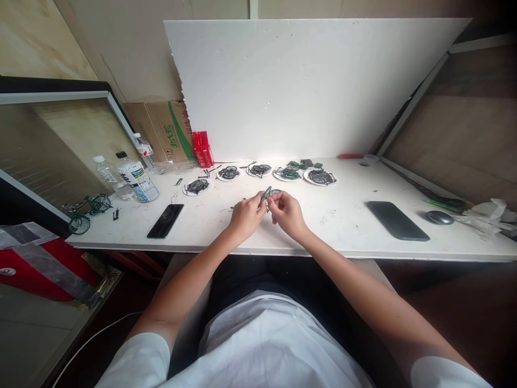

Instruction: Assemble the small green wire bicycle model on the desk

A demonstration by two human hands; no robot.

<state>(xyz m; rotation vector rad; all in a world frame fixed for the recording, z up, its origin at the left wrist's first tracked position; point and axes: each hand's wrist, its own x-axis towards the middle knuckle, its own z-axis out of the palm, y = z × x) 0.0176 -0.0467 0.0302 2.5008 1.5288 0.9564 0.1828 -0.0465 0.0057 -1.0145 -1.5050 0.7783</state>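
Both my hands meet over the middle of the white table (347,215). My left hand (245,214) and my right hand (286,211) pinch a small dark green model part (266,194) between their fingertips, just above the tabletop. Behind them a row of small white plates (196,187) holds dark wire-like bicycle parts; others sit at plate (228,173), plate (259,170) and plate (321,177). A finished green toy bicycle (86,211) stands at the table's far left edge.
A black phone (165,221) lies left of my hands and a second phone (397,220) lies right. Water bottles (138,177), a red box (202,149) and a cardboard carton (163,129) stand at back left. A mouse (440,217) and crumpled paper (488,211) lie far right.
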